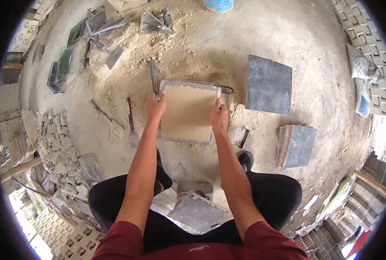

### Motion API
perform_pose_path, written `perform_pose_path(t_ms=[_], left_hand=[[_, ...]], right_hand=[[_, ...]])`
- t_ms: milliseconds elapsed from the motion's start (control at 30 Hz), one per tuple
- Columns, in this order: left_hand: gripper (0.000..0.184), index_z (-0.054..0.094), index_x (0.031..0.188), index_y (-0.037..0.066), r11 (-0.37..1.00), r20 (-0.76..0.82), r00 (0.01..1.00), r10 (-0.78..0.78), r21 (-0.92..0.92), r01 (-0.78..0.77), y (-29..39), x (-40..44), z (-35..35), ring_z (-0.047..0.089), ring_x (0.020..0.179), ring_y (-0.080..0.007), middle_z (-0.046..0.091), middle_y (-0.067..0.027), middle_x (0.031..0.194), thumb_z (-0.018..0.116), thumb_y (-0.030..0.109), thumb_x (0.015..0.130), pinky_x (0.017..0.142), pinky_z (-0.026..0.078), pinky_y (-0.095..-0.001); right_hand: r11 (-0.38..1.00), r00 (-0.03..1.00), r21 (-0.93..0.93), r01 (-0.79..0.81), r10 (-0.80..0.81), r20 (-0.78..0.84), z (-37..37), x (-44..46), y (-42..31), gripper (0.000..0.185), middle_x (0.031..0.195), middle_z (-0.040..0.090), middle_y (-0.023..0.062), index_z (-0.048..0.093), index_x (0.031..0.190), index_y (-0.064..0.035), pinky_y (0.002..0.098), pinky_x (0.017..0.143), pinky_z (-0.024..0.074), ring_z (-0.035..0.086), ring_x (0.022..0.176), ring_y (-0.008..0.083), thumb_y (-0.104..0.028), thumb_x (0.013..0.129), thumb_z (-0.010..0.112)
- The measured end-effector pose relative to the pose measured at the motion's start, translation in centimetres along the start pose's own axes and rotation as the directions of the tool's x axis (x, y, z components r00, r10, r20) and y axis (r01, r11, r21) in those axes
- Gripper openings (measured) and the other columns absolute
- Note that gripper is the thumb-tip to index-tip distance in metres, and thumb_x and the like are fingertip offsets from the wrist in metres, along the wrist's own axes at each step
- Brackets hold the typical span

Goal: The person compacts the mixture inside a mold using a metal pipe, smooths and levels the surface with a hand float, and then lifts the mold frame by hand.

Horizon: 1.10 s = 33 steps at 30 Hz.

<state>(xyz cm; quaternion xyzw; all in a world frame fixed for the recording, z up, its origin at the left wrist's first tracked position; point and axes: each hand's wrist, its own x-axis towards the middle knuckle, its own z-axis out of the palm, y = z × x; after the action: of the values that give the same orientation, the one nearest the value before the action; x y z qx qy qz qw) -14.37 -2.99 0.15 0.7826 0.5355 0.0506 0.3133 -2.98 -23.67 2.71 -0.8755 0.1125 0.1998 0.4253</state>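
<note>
In front of me is a square tan slab [186, 112] on a slightly larger grey board [187, 140]. My left hand [156, 107] grips the board's left edge, its thumb up along the side. My right hand [219, 116] is closed on the right edge with the thumb on top; its other fingers are partly hidden. A metal bar [152, 76] lies just beyond my left hand. By the board's far right corner is a looped metal handle [226, 89]. What lies directly under the board is hidden.
A stack topped by a dark square plate [269, 85] stands to the right, with smaller boards [298, 147] nearer. Crumbly sand [128, 65] and metal moulds [154, 24] lie ahead. A trowel-like tool [132, 125] and broken stones [58, 145] are left. A blue bucket [219, 4] stands far off.
</note>
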Motion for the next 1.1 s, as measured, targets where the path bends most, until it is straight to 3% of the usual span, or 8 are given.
perform_pose_path(t_ms=[133,433,500,633,700,833,967,1100], left_hand=[[0.07,0.059,0.083,-0.008,0.998,0.198,0.978,-0.063,-0.007,0.066,0.6,-1.1,-2.6,0.061,0.084,-0.0416,0.062,-0.0286,0.083,0.052,0.062,0.084,0.072,0.044,-0.0479],[0.069,0.061,0.091,-0.007,0.975,0.182,0.959,-0.218,-0.011,0.224,2.4,-8.9,-8.8,0.062,0.084,-0.0357,0.062,-0.0242,0.085,0.052,0.061,0.085,0.075,0.046,-0.0411],[0.068,0.06,0.087,-0.006,0.972,0.217,0.949,-0.229,-0.003,0.235,2.7,-10.1,-10.2,0.061,0.08,-0.0348,0.062,-0.0228,0.08,0.053,0.062,0.085,0.072,0.046,-0.041],[0.064,0.048,0.066,-0.001,0.987,0.217,0.965,-0.145,-0.038,0.157,5.0,-12.4,-13.1,0.051,0.057,-0.0348,0.05,-0.0179,0.058,0.056,0.059,0.084,0.058,0.042,-0.0434],[0.064,0.048,0.065,-0.001,0.989,0.239,0.962,-0.135,-0.03,0.146,7.8,-13.4,-15.0,0.051,0.057,-0.0349,0.051,-0.0183,0.058,0.057,0.059,0.084,0.058,0.042,-0.0434],[0.064,0.049,0.063,-0.001,0.983,0.255,0.956,-0.148,-0.066,0.17,14.8,-14.8,-16.7,0.052,0.057,-0.0341,0.051,-0.0181,0.058,0.061,0.059,0.08,0.058,0.042,-0.0434],[0.063,0.051,0.064,-0.001,0.997,0.198,0.978,-0.062,-0.02,0.068,22.1,-14.3,-13.4,0.053,0.057,-0.0327,0.052,-0.0172,0.058,0.063,0.059,0.079,0.058,0.043,-0.0428],[0.061,0.055,0.072,-0.003,0.986,0.316,0.938,-0.145,-0.031,0.163,29.1,-14.1,-10.5,0.055,0.064,-0.0264,0.055,-0.0156,0.064,0.062,0.057,0.081,0.062,0.043,-0.0382]], right_hand=[[0.998,0.999,0.065,0.027,-0.03,0.042,-0.3,-1.2,0.8,0.059,0.066,0.056,0.0235,0.055,0.077,0.0082,0.0438,0.063,0.0427,0.055,0.065,0.0318,-0.047,0.095,0.046],[0.986,0.998,0.156,-0.05,0.053,-0.016,-4.4,-7.6,1.7,0.059,0.071,0.057,0.0155,0.059,0.085,0.008,0.0383,0.064,0.0426,0.052,0.066,0.0238,-0.049,0.094,0.049],[0.997,0.997,0.073,-0.006,0.011,-0.075,-5.8,-8.9,1.2,0.055,0.062,0.043,0.0006,0.056,0.08,0.004,0.0311,0.053,0.0344,0.039,0.061,0.0103,-0.048,0.095,0.049],[0.992,0.994,0.11,-0.068,0.077,-0.076,-11.0,-12.0,-2.1,0.054,0.063,0.047,0.0014,0.056,0.08,0.0034,0.0312,0.053,0.0353,0.04,0.06,0.0102,-0.048,0.095,0.049],[0.972,0.981,0.143,-0.184,0.191,-0.04,-13.9,-13.1,-5.1,0.058,0.069,0.059,0.0131,0.06,0.086,0.0085,0.0363,0.059,0.0434,0.054,0.064,0.019,-0.048,0.094,0.051],[0.97,0.966,0.079,-0.23,0.238,-0.102,-19.0,-12.6,-6.6,0.053,0.065,0.052,0.0027,0.058,0.082,0.0034,0.0297,0.055,0.0395,0.045,0.061,0.0107,-0.048,0.094,0.05],[0.92,0.934,0.215,-0.328,0.35,-0.072,-23.7,-8.5,-8.6,0.055,0.069,0.055,0.0096,0.059,0.086,0.007,0.0337,0.06,0.0426,0.049,0.066,0.016,-0.046,0.095,0.049],[0.965,0.978,0.226,-0.133,0.166,-0.13,-27.9,-1.8,-9.1,0.057,0.066,0.048,0.0066,0.052,0.076,0.0045,0.0344,0.06,0.0396,0.043,0.065,0.0151,-0.048,0.095,0.047]])
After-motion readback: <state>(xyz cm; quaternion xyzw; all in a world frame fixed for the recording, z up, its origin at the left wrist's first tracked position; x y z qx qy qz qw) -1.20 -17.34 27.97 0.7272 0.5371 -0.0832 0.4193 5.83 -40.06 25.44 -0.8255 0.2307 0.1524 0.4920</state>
